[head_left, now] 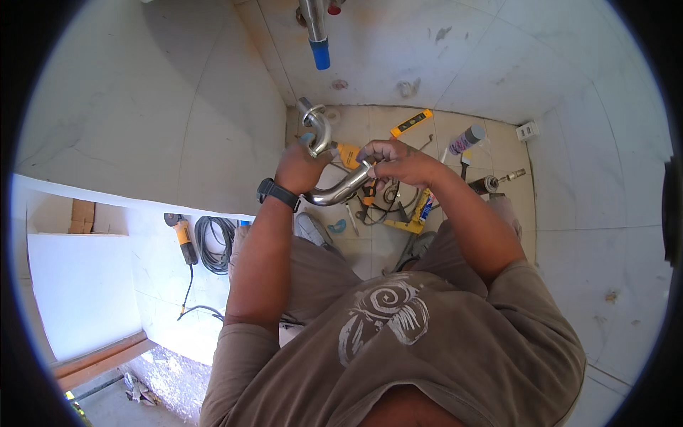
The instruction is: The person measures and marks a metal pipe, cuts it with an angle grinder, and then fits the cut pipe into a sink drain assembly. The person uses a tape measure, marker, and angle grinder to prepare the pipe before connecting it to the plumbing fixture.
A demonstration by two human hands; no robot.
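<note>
1. White, grey-veined wall tiles fill the upper frame, their outer edges cut off by the dark rim.
2. Beige floor tiles, right of centre, run behind the hands.
3. Shiny, curved metal pipe – upper centre, its middle hidden by the left hand, which is curled round it.
4. Right hand – thumb and bent fingers pinching the pipe's right-hand end.
5. Grey-capped, cylindrical spray can, right of centre; its contents cannot be seen.

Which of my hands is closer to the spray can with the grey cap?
Right. Your right hand is left of the can, touching the metal pipe; your left hand is farther left, gripping the pipe.
</note>
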